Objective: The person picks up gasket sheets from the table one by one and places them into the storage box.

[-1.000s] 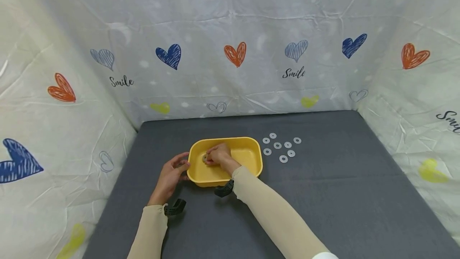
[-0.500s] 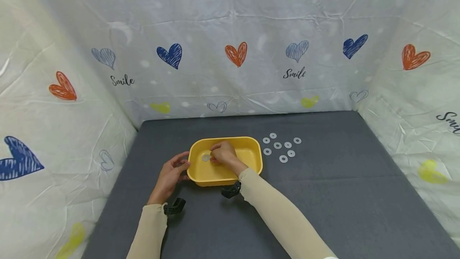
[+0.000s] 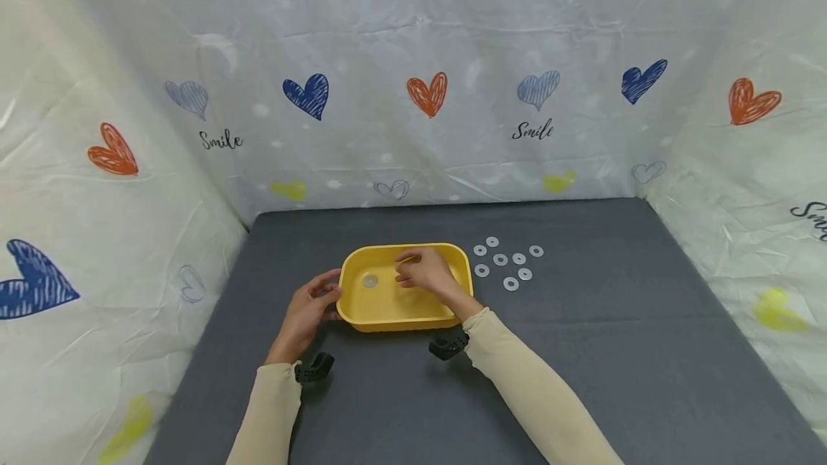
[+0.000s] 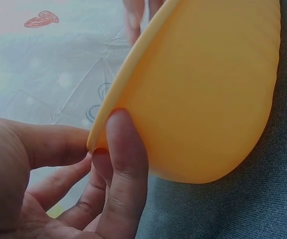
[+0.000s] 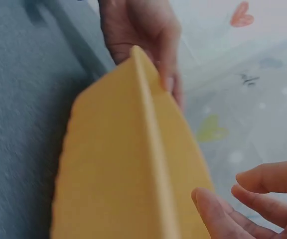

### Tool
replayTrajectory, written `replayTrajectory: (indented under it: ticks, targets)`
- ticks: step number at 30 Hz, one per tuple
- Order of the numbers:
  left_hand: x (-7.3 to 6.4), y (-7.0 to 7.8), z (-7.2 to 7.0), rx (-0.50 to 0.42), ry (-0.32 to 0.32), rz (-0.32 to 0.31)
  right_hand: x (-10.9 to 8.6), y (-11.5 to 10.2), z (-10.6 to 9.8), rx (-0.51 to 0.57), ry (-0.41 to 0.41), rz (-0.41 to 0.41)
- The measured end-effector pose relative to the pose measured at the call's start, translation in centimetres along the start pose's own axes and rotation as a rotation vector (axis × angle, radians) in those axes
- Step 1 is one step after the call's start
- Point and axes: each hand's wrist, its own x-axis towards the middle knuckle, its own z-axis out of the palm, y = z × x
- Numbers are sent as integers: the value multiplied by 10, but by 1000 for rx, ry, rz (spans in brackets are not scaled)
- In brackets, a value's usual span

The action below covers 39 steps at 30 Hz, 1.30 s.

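Note:
A yellow plastic tray point(image 3: 405, 323) with rounded corners stands on the dark table. My left hand point(image 3: 306, 316) grips its left end, thumb outside the wall and index finger at the rim point(image 4: 128, 64). One flat grey washer point(image 3: 370, 280) lies on the tray's floor, towards the left end. Over the right half of the tray is my right hand point(image 3: 426, 271), its fingers loosely bent and apart. Between the thumb and fingertips point(image 5: 203, 199) of that hand nothing shows in the right wrist view.
Several flat washers point(image 3: 500, 260) lie scattered on the dark table point(image 3: 614, 350) just right of the tray. White sheets point(image 3: 362, 135) printed with hearts hang at the back and both sides.
My right hand has let go of the washer, leaving it on the tray floor, and has drawn back to the right and up. The left hand keeps its place on the tray.

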Motion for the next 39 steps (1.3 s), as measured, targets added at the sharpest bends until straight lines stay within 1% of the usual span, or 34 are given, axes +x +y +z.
replayTrajectory:
  ticks: [4, 6, 11, 15, 20, 23, 27, 30, 39]
  targets:
    - [2, 1, 2, -2, 4, 2, -10, -8, -18, -20, -6, -65]
    - [2, 1, 2, -3, 7, -3, -15, -10, -26, -18, -1, -83]
    - [2, 0, 3, -4, 7, -9, -25, -9, -45, -52, 46, -129]
    - [1, 0, 3, -9, 7, -12, -32, -6, -60, -101, 76, -170]
    - [1, 0, 3, -14, 5, -11, -37, -3, -76, -130, 111, -185]
    - [1, 0, 3, -13, 5, -7, -39, -2, -85, -125, 139, -189]
    - [0, 1, 3, -11, 1, -4, -42, 1, -98, -149, 169, -217]
    - [0, 1, 4, -12, 1, -2, -45, 7, -108, -189, 186, -230]
    - [1, -2, 4, -20, 14, -4, -50, 28, -134, -248, 206, -255]
